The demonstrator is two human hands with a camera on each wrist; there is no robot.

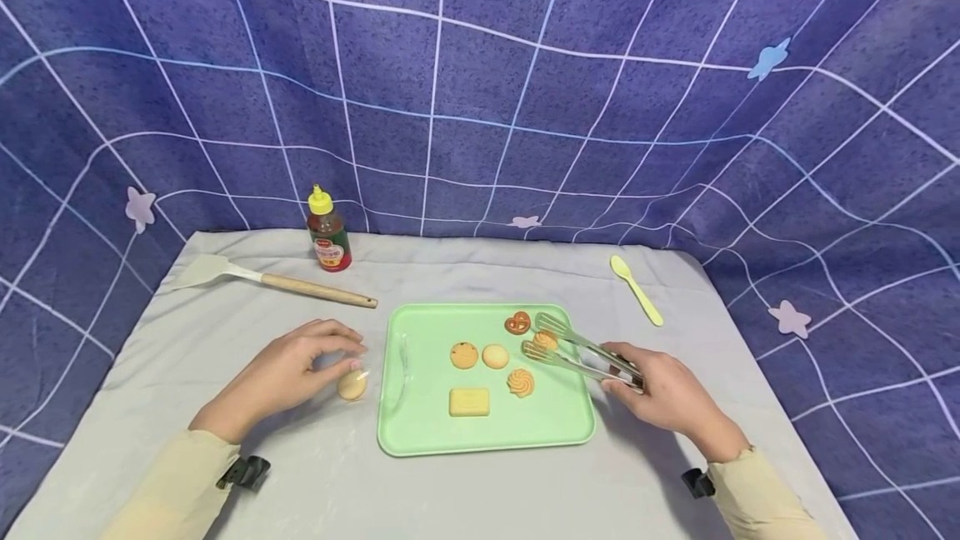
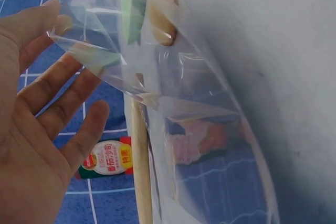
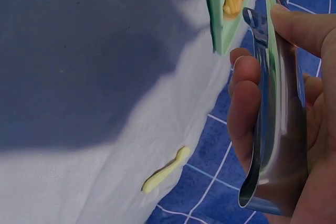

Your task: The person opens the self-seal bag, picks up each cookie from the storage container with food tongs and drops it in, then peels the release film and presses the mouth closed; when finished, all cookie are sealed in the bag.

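My left hand (image 1: 311,361) pinches the edge of a clear plastic bag (image 2: 210,108) between thumb and fingertips, left of the tray. A round cookie (image 1: 351,386) shows inside the bag. My right hand (image 1: 660,390) holds metal tongs (image 1: 600,352) over the right side of the green tray (image 1: 427,440). The tongs' ends lie on either side of a piped cookie (image 1: 546,341); whether they touch it I cannot tell. Also on the tray are a pretzel (image 1: 517,323), a chocolate-chip cookie (image 1: 463,355), a plain round cookie (image 1: 495,357), a swirl cookie (image 1: 521,382) and a rectangular biscuit (image 1: 469,402).
Behind my left hand lies a spatula (image 1: 318,288) with a wooden handle. A sauce bottle (image 1: 328,236) with a yellow cap stands near the table's back edge. At the back right is a yellow spoon (image 1: 637,290). A blue patterned cloth (image 1: 480,148) hangs behind the table.
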